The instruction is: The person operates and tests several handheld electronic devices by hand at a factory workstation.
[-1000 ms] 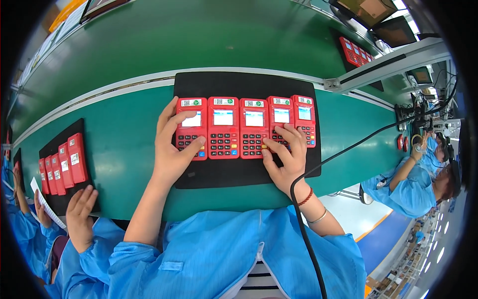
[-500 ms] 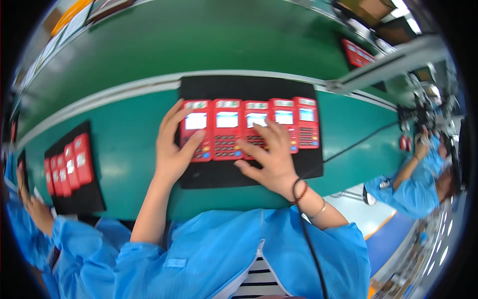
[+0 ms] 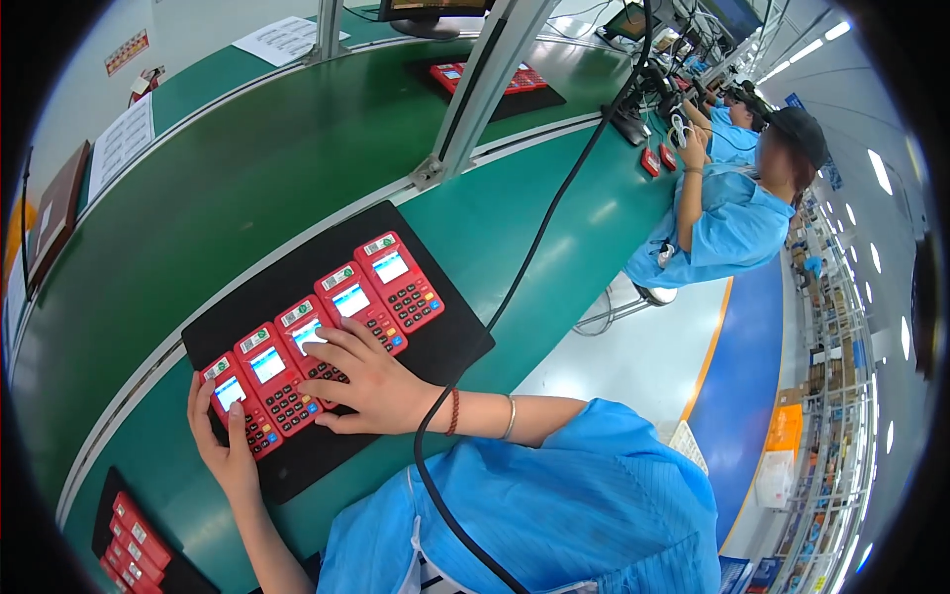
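Several red handheld card payment terminals with lit screens stand side by side in a slanted row on a black mat [image 3: 435, 348]. My left hand [image 3: 226, 453] is at the leftmost terminal [image 3: 230, 393], its fingers along the outer edge and its thumb on the front near the screen. Over the middle terminal [image 3: 300, 319] my right hand [image 3: 371, 388] lies with fingers spread, the tips near its screen and keypad. Part of that keypad is hidden under the hand. The terminal at the right end [image 3: 391, 267] is untouched.
A black cable [image 3: 539, 238] runs across the green bench [image 3: 515, 213] and over my right wrist. A metal post [image 3: 480, 99] rises behind the mat. More red terminals [image 3: 139, 540] lie at lower left. A co-worker [image 3: 737, 218] in blue sits at the right.
The view has swung toward the right, so the row now appears slanted and lower left, with more of the co-worker in sight. Both hands stay at the same terminals.
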The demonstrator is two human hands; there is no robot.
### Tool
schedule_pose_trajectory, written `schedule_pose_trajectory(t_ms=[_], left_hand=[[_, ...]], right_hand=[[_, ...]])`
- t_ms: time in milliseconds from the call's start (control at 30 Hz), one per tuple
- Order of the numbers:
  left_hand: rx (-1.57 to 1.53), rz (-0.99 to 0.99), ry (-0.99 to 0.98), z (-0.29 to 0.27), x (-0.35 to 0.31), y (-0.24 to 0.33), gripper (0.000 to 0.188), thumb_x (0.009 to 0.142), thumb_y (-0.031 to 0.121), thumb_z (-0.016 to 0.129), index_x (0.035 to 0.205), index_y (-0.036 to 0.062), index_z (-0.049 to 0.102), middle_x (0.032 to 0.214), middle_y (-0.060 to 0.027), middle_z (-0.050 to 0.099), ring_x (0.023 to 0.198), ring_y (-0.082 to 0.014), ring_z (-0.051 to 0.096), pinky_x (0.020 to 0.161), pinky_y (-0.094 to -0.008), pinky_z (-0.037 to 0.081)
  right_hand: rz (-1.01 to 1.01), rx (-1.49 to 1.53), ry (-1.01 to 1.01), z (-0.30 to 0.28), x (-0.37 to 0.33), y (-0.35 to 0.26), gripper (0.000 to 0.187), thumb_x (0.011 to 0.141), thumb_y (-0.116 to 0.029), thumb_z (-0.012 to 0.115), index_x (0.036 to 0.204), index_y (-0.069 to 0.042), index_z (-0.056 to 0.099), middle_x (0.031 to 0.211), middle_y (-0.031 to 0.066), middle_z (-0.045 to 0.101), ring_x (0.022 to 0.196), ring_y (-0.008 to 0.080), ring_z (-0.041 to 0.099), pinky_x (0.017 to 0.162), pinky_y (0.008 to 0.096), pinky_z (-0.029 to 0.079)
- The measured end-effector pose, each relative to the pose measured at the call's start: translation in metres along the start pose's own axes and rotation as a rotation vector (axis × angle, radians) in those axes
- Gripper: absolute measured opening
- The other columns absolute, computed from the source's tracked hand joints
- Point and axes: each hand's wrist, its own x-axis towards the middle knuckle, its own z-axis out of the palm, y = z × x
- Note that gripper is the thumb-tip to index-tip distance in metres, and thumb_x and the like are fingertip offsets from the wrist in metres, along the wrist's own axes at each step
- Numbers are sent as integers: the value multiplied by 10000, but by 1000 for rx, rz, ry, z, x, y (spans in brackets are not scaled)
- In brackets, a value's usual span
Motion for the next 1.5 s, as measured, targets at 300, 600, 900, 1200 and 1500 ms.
schedule_pose_trajectory(t_ms=[300, 600, 900, 1200, 1500], left_hand=[[47, 9, 3, -3, -3, -4, 359, 940, 130, 584, 1287, 42, 570, 1473, -159, 443, 1373, -283, 409, 1145, -404, 282], [46, -6, 6, -5, -2, -5, 349, 975, 157, 552, 1301, 32, 557, 1469, -161, 446, 1364, -280, 415, 1141, -397, 285], [60, 1, 23, -5, -1, -7, 339, 988, 187, 538, 1285, 26, 562, 1459, -165, 453, 1353, -278, 424, 1134, -395, 291], [37, 8, 8, -6, 0, -8, 343, 1001, 217, 519, 1279, 22, 563, 1458, -168, 449, 1347, -284, 429, 1129, -396, 294], [86, 14, 4, -6, -1, -7, 350, 1008, 226, 502, 1286, 24, 564, 1463, -181, 439, 1351, -289, 425, 1129, -397, 291]], right_hand=[[-9, 10, 28, 4, 1, -3, 342, 759, -282, 739, 1054, -127, 664, 1286, 194, 505, 1276, 398, 448, 1096, 598, 305], [-20, -1, 11, 1, 2, -2, 356, 789, -310, 742, 1096, -159, 646, 1322, 178, 488, 1291, 387, 442, 1103, 589, 303], [-25, 1, 19, 3, 1, -4, 358, 787, -313, 747, 1093, -155, 647, 1316, 179, 489, 1292, 388, 440, 1102, 590, 302], [-17, 3, 19, 3, 2, -2, 369, 785, -304, 748, 1106, -155, 643, 1314, 181, 490, 1295, 393, 437, 1096, 592, 304], [-9, 21, 18, 3, 1, -4, 349, 782, -299, 733, 1080, -139, 646, 1295, 184, 493, 1299, 391, 428, 1107, 596, 286]])
